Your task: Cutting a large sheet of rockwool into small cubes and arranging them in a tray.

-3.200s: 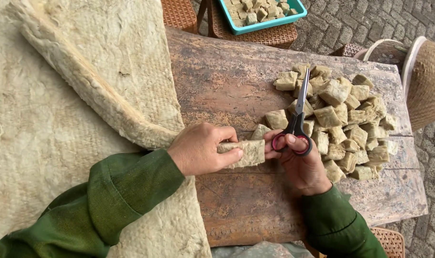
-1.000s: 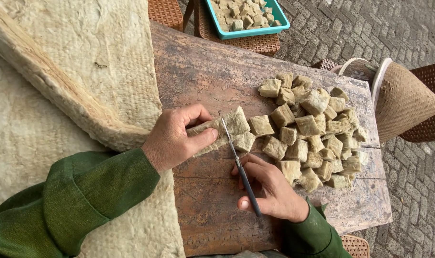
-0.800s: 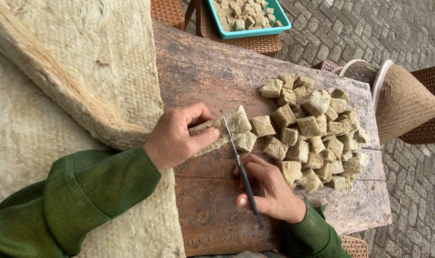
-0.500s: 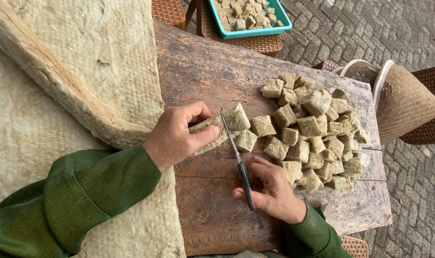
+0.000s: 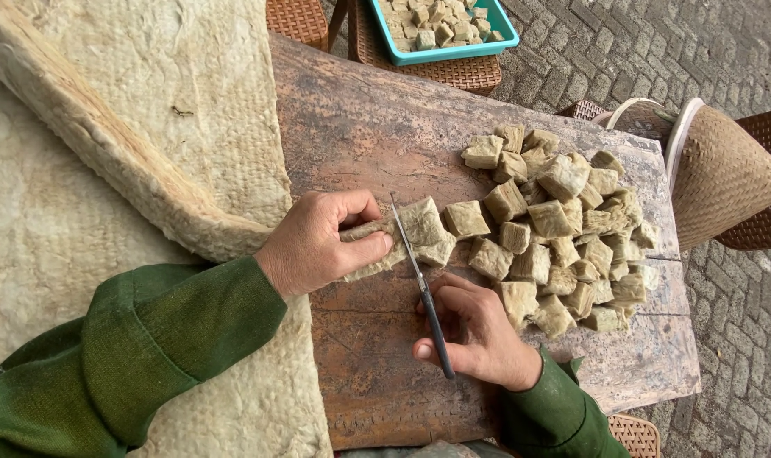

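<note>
Left hand (image 5: 313,246) fingers clamp a fibrous strip (image 5: 385,242) while right hand (image 5: 478,335) fingers grip the scissors (image 5: 419,284) mid-cut; many cubes (image 5: 563,229) lie piled just beyond, the thick mat (image 5: 105,170) largely uncut.

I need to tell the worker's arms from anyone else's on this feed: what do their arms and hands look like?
Both arms wear long green sleeves of soft woven cloth, loose and creased, ending at the wrist. The left hand and right hand are bare: no gloves, rings, watch or bands show. No markings on the sleeves.
</note>
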